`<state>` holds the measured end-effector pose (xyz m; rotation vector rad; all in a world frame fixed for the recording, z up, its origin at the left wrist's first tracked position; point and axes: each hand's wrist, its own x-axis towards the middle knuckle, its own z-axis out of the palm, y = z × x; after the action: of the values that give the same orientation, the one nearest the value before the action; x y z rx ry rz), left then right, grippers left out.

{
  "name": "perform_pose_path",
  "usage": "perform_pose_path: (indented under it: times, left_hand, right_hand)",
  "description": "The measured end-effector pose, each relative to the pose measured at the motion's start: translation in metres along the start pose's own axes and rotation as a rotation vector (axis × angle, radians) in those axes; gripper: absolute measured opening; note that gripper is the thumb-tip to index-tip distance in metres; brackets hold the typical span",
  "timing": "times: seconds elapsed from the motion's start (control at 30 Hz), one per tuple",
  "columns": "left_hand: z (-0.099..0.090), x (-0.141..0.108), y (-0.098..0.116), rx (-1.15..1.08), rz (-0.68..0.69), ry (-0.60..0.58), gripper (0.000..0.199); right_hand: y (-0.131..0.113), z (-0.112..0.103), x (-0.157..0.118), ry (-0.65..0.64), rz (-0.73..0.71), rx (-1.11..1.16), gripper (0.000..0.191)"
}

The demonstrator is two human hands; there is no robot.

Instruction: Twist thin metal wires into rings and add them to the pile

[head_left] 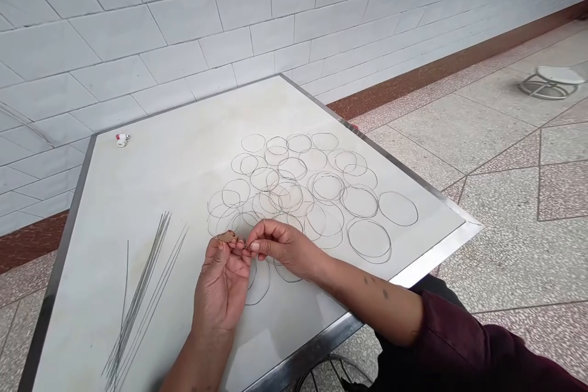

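My left hand point(224, 285) is palm up near the middle of the white table point(184, 153), its fingertips closed on a thin wire. A tan wrap or strip point(226, 236) sits around one of its fingers. From the right, my right hand point(285, 250) pinches the same wire between thumb and forefinger, close to the left fingertips. The held wire is mostly hidden by the fingers, so its full shape is unclear. Many thin wire rings point(294, 193) lie loosely overlapping behind and under the hands. Left of them rests a bundle of straight wires point(141, 294).
A small white and red object point(122, 139) lies at the table's far left corner. Metal edging point(441, 245) borders the table, with a tiled wall point(239, 6) behind it. On the floor at right stands a low white stool point(554, 81).
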<state>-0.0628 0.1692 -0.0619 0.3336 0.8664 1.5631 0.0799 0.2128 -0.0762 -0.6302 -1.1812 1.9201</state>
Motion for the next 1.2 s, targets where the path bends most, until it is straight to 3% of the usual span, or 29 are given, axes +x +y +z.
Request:
perform_pose_path:
  times: [0.27,0.47,0.63,0.8,0.93,1.2]
  left_hand:
    - [0.002,-0.003,-0.001,-0.037,0.033,0.086,0.018]
    - [0.0,0.001,-0.001,-0.054,0.058,0.139,0.019]
    - [-0.001,0.002,0.002,-0.043,0.082,0.1,0.017]
    - [0.002,0.0,0.004,0.028,0.08,0.019,0.017]
    - [0.001,0.0,0.004,0.035,0.058,0.029,0.016]
    - [0.003,0.0,0.007,0.103,0.011,0.054,0.018]
  right_hand:
    - [0.004,0.005,-0.003,0.096,-0.062,-0.057,0.017]
    - [0.003,0.003,-0.002,0.154,-0.034,-0.016,0.028]
    - [0.002,-0.002,-0.001,0.198,0.019,0.094,0.031]
    - [0.0,-0.003,-0.004,0.121,0.033,0.152,0.03]
    - [0.003,-0.004,-0.005,0.106,-0.031,0.125,0.023]
    - [-0.001,-0.009,-0.005,0.143,-0.005,-0.016,0.018]
